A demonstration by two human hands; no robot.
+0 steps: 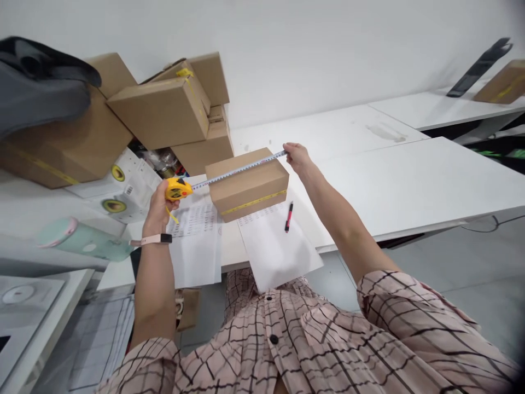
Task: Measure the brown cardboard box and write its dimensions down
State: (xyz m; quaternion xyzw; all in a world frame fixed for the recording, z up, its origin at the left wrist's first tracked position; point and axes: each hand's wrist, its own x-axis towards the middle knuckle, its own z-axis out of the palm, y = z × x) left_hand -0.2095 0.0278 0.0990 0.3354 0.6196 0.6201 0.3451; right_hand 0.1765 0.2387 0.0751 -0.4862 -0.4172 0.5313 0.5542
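Observation:
My left hand [158, 208] is closed around the yellow case of a tape measure [179, 189], left of a closed cardboard box [251, 189]. The white blade runs out across the box's top, lengthwise, to the box's far right corner. There my right hand [296, 156] pinches the blade's end between thumb and fingers. A strip of yellow tape crosses the box's near side. Printed sheets [196, 257] lie in front of the box to the left, and another sheet [279, 251] lies to the right, overhanging the table edge. A red and black pen [289, 217] rests on that sheet.
Stacked cardboard boxes [158, 112] stand at the back left, beside a white carton with avocado pictures [123, 186]. A mint-green bottle [88, 239] is left of my left wrist. The white table [369, 180] extends right, toward another box [502, 85].

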